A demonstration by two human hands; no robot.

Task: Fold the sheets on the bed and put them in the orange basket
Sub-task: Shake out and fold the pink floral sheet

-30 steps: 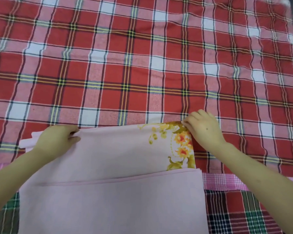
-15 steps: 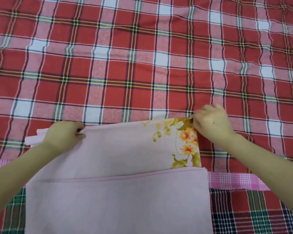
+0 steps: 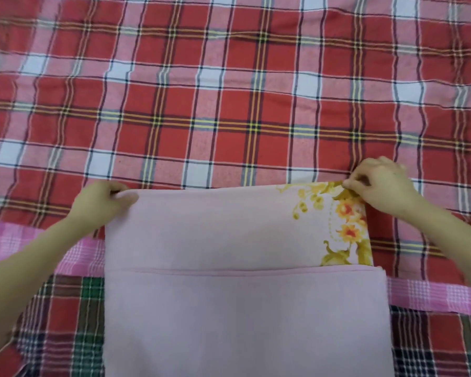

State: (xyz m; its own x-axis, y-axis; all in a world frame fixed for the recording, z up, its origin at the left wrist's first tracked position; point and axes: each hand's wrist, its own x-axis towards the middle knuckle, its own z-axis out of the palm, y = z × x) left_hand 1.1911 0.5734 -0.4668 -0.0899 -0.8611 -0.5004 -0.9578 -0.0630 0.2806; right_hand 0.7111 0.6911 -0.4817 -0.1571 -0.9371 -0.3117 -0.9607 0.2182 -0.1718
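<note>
On plaid bed (image 3: pixel 229 104): left hand (image 3: pixel 98 202), right hand (image 3: pixel 381 186) pinch pink sheet (image 3: pixel 229 308) corners.

Head-worn view, steeply down, close over bed (image 3: pixel 229 110).

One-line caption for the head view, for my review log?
The left hand and right hand hold the far corners of a folded pink sheet on a red plaid bedspread.

1. One pink sheet (image 3: pixel 229 308), at 6 o'clock.
2. Two hands: left hand (image 3: pixel 98 202) at 9 o'clock, right hand (image 3: pixel 384 186) at 3 o'clock.
3. One red plaid cover (image 3: pixel 229 91), at 12 o'clock.
4. One pink checked strip (image 3: pixel 433 297).
5. One dark plaid cloth (image 3: pixel 65 336).
</note>
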